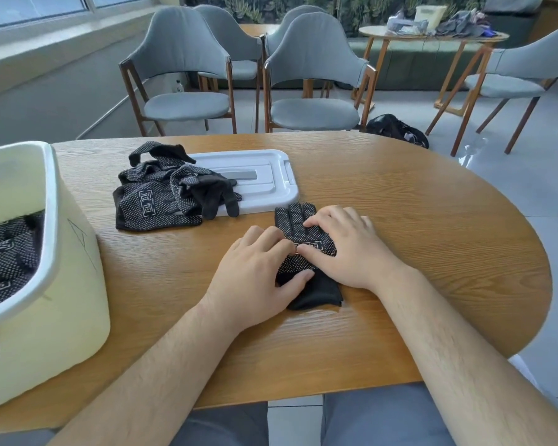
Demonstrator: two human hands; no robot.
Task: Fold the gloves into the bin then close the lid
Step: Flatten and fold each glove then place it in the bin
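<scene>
Two bare forearms reach over a wooden table (432, 220). The left hand (255, 272) and right hand (345, 249) lie flat with fingers straight, pressing one black dotted glove (295, 220) onto the tabletop and gripping nothing. Beyond it, a heap of gloves (158, 194) overlaps the white lid (264, 175). The pale bin (74, 284) at the far left stands uncovered with stored gloves (10, 252) inside.
</scene>
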